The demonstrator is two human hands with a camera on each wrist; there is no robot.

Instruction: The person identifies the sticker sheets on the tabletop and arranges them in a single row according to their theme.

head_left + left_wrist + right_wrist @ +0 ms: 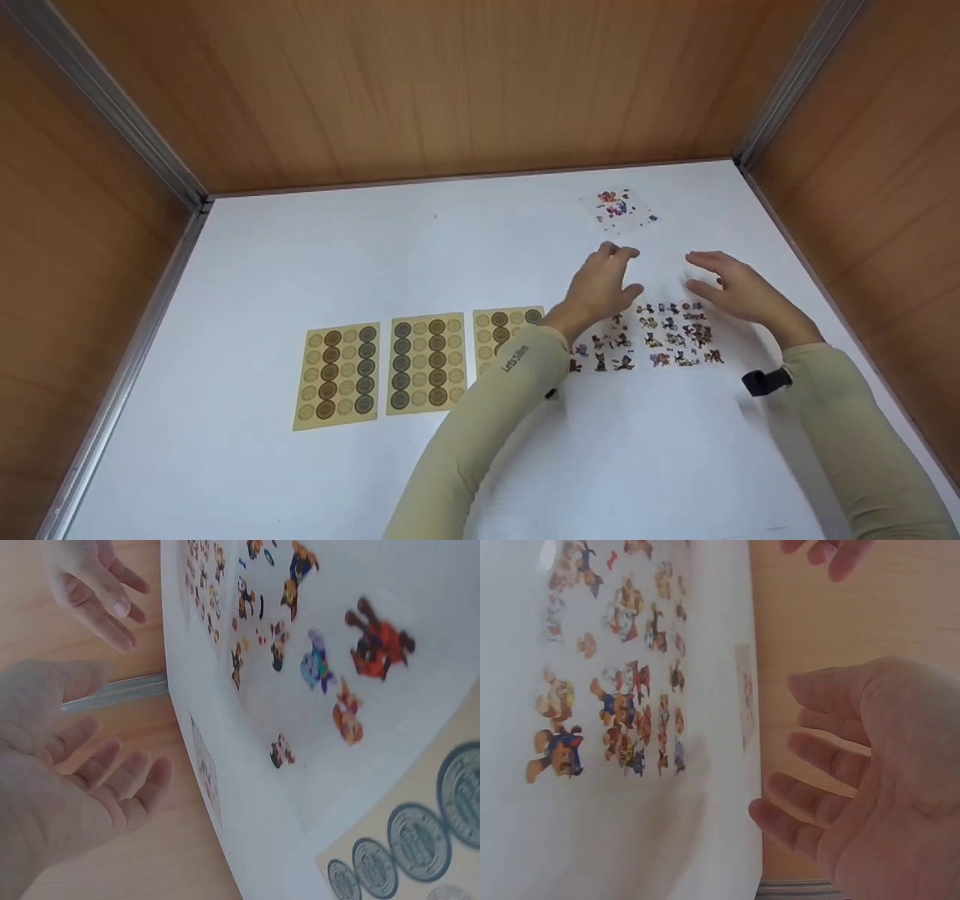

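Note:
Both hands hover over the right part of the white table, apart from each other and holding nothing. My left hand (600, 283), fingers loosely bent, is above a clear sheet of cartoon dog stickers (600, 361), which the arm partly hides. My right hand (739, 289) hangs at the right of a second clear sticker sheet (679, 337). In the left wrist view the left palm (60, 787) faces the other hand. The right wrist view shows the right hand (885, 780) with relaxed fingers, above the table. Behind both hands lies a smaller clear sticker sheet (619, 211).
Three tan sheets of round seal stickers lie in a row: a left one (337, 375), a middle one (426, 364) and one (506, 322) partly under the left forearm. Wooden panels (465, 90) with metal corner rails (112, 97) enclose the white table (360, 255).

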